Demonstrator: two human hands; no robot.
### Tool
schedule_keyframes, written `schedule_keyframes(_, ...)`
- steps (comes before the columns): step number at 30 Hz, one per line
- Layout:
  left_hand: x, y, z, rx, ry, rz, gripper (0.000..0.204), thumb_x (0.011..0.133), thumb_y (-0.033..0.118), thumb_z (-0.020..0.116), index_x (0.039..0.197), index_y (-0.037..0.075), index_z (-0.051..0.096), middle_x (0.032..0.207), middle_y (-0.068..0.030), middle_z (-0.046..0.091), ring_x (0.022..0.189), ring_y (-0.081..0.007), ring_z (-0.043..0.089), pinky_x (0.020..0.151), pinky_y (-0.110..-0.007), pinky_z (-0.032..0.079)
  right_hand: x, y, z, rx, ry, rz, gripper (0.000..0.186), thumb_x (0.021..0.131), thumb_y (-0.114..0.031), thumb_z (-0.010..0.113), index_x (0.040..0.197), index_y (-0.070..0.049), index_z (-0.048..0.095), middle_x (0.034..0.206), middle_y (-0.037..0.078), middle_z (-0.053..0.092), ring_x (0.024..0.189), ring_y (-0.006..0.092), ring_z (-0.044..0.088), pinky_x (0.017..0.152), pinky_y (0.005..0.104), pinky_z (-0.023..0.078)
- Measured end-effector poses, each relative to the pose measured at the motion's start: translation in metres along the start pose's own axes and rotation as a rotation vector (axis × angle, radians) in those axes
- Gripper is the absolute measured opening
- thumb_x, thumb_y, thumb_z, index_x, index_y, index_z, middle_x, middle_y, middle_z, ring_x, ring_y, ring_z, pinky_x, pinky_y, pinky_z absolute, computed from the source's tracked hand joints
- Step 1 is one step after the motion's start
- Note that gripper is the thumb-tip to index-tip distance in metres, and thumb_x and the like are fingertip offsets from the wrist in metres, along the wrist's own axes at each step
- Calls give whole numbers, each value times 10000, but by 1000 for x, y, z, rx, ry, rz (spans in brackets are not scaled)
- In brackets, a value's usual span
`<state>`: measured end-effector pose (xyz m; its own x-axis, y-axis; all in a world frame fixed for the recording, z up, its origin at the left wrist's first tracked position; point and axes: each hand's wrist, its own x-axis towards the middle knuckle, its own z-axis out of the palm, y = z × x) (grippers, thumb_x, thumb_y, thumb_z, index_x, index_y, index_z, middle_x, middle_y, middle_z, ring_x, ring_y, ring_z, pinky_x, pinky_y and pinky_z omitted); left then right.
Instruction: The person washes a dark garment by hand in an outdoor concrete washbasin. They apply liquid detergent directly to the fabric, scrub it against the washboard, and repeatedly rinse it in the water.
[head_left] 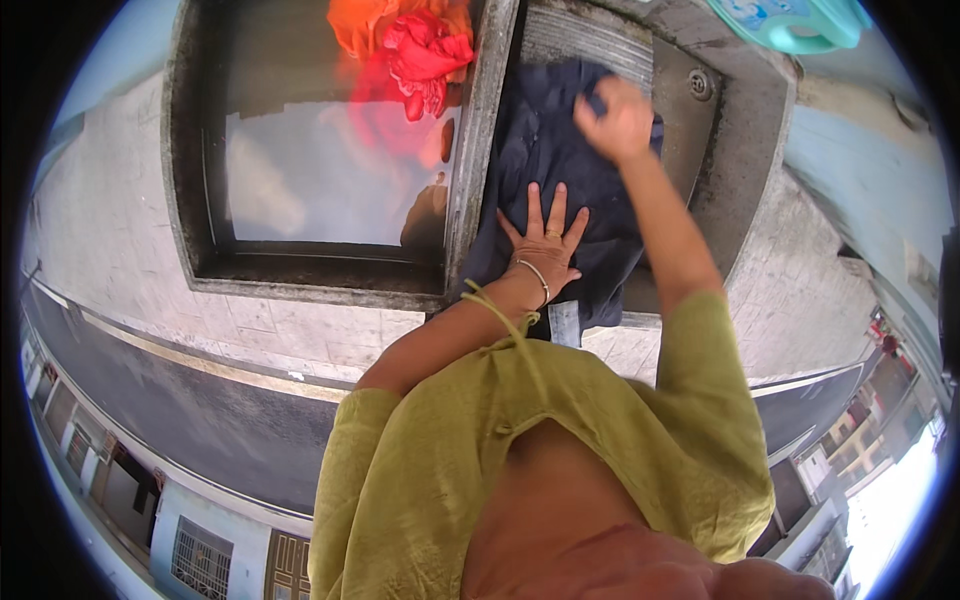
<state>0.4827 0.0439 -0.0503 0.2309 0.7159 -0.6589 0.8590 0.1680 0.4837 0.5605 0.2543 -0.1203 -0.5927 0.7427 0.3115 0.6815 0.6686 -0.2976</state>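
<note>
A dark navy garment is spread over the ridged stone washboard in the right part of a concrete sink. My left hand presses flat on it with the fingers spread; a ring and a bracelet are on that hand. Higher up, at the garment's upper right, is my right hand, slightly blurred, its fingers curled and the thumb sticking out to the left. Whatever lies inside those fingers is hidden. The garment's lower end hangs over the sink's near edge.
Left of the washboard is a water-filled basin. Red cloth and orange cloth soak at its far end. A drain shows in the trough to the right. On the far right ledge lies a turquoise plastic bottle with a handle.
</note>
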Motion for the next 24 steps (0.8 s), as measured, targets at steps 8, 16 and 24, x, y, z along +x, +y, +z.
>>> schedule_keyframes(8, 3, -3, 9, -27, 49, -27, 838, 786, 478, 666, 1474, 269, 236, 1560, -145, -16, 1383, -483, -126, 903, -839, 40, -52, -61, -41, 50, -247, -33, 319, 645, -364, 710, 825, -113, 630, 945, 61, 610, 931, 286, 558, 772, 457, 418)
schedule_keyframes(16, -2, -3, 11, -30, 134, 52, 891, 761, 477, 696, 1481, 286, 207, 1549, -145, -134, 1381, -473, -165, 906, -834, 45, 57, 43, 37, -335, 56, 326, 576, 708, -495, 647, 1178, -163, 626, 1122, 141, 638, 1074, 329, 567, 943, 540, 366)
schedule_keyframes(24, -4, 2, 2, 14, 153, 20, 849, 787, 486, 667, 1480, 279, 222, 1553, -160, -93, 1393, -467, -117, 922, -825, 45, -5, 23, -28, 285, -392, -17, 514, 635, -277, 712, 1120, -142, 611, 1297, 143, 511, 1201, 344, 482, 989, 432, 422)
